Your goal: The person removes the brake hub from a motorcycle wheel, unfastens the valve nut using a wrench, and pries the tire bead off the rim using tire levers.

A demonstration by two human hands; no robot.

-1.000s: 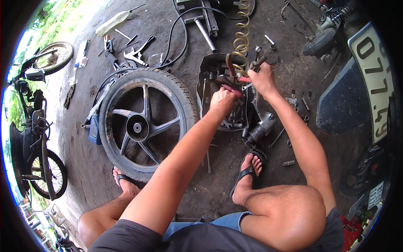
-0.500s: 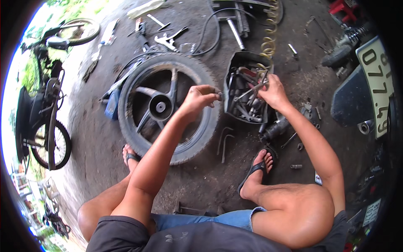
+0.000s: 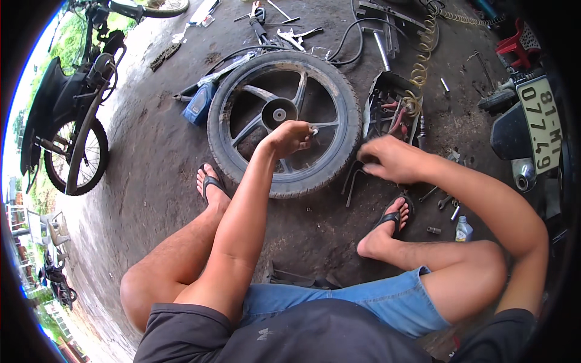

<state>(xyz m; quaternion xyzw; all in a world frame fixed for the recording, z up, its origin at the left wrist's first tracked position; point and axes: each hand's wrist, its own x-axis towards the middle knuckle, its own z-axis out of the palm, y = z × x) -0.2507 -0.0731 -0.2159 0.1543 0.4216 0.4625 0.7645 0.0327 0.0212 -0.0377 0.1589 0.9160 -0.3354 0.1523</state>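
Note:
My left hand [image 3: 290,138] is closed on a small metal piece [image 3: 314,131], held over the spokes of a loose black wheel with a tyre [image 3: 344,107] lying on the ground. My right hand [image 3: 387,158] is at the wheel's right side, below the open tool box [image 3: 378,91] of wrenches and red-handled tools; its fingers are curled but blurred, so what they hold, if anything, is unclear. Two bent metal rods [image 3: 350,190] lie just under that hand. A coiled yellow hose [image 3: 418,75] hangs over the box.
A motorbike [image 3: 66,121] stands on the left. A licence plate [image 3: 538,121] on another vehicle is at the right, below a red plastic stool [image 3: 517,45]. A blue container [image 3: 197,104], scattered tools [image 3: 293,35], a small bottle [image 3: 463,228] and my sandalled feet surround the wheel.
My right hand has left the tool box and moved down toward me. My left hand has come out of the box to over the wheel. The view has shifted.

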